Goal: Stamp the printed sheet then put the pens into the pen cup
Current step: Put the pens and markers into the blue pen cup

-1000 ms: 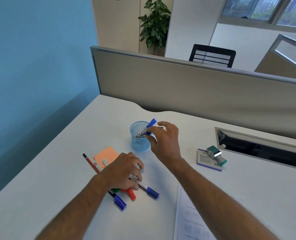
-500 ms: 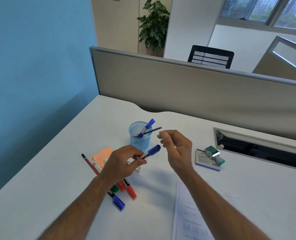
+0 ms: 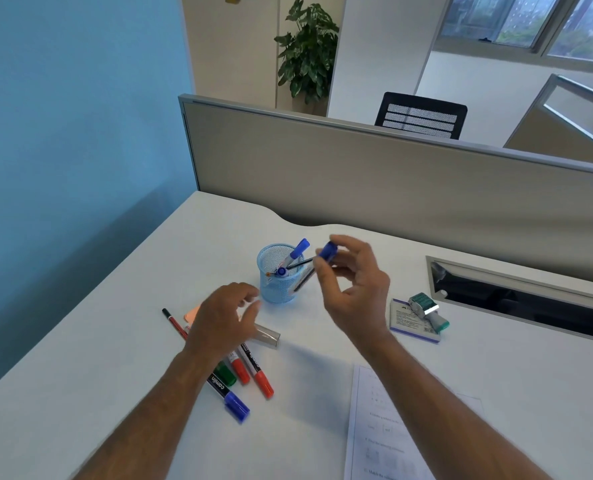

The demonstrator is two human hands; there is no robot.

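Since half a second ago the blue-capped marker (image 3: 317,263) has passed from your left hand (image 3: 224,318) to your right hand (image 3: 354,289), and the left has dropped back toward the pile on the desk (image 3: 132,358).

Your right thumb and fingertips pinch the marker just below its cap, with the barrel slanting down and to the left so its lower end hangs beside the near rim of the pen cup (image 3: 278,271). Your left hand hovers over the loose markers (image 3: 243,372) with fingers loosely spread; it holds nothing that can be seen.

The cup already holds another blue marker and a thin dark pen, both leaning right, across the way in. So lift the lower end above the rim first, swing the marker nearer to upright, and lower it into the open left part of the mouth. Let go only when the tip is well inside; the mesh cup looks light and a sideways knock could tip it.

One blue, one green and two red markers lie under your left wrist, with a red pencil (image 3: 174,323) beside them. The printed sheet (image 3: 385,427) lies near your right forearm, and the stamp (image 3: 426,310) rests on its pad to the right.
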